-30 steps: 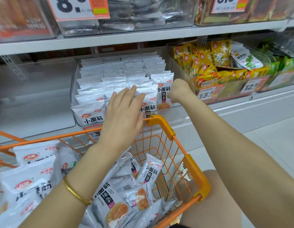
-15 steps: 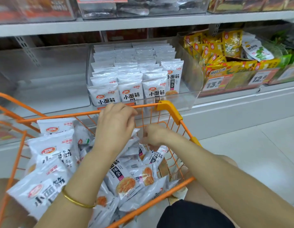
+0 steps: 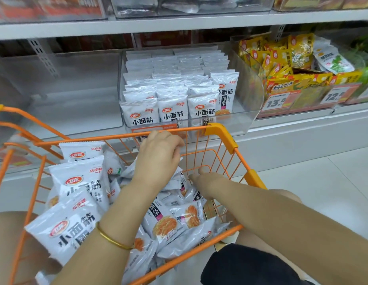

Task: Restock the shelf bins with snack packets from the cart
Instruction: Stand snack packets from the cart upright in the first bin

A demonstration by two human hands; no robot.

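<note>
An orange wire cart (image 3: 96,138) in front of me holds several white snack packets (image 3: 80,182) with black lettering. Behind it on the shelf, a clear bin (image 3: 240,124) is packed with upright rows of the same white packets (image 3: 172,116). My left hand (image 3: 158,155) is inside the cart near its far rim, fingers curled down over white packets bunched under the palm. To its right, my right hand (image 3: 201,182) reaches down into the pile. Its fingertips are among the packets and mostly hidden.
Left of the stocked bin stands a clear bin (image 3: 76,89) with nothing visible in it. To the right, a bin of yellow packets (image 3: 281,64) carries an orange price tag (image 3: 275,102). A shelf board (image 3: 179,23) runs overhead. Pale floor tiles (image 3: 323,192) lie at the right.
Both hands have come back from the shelf bin and dropped into the cart. The right hand has pushed deeper among the packets, and the left has curled over some.
</note>
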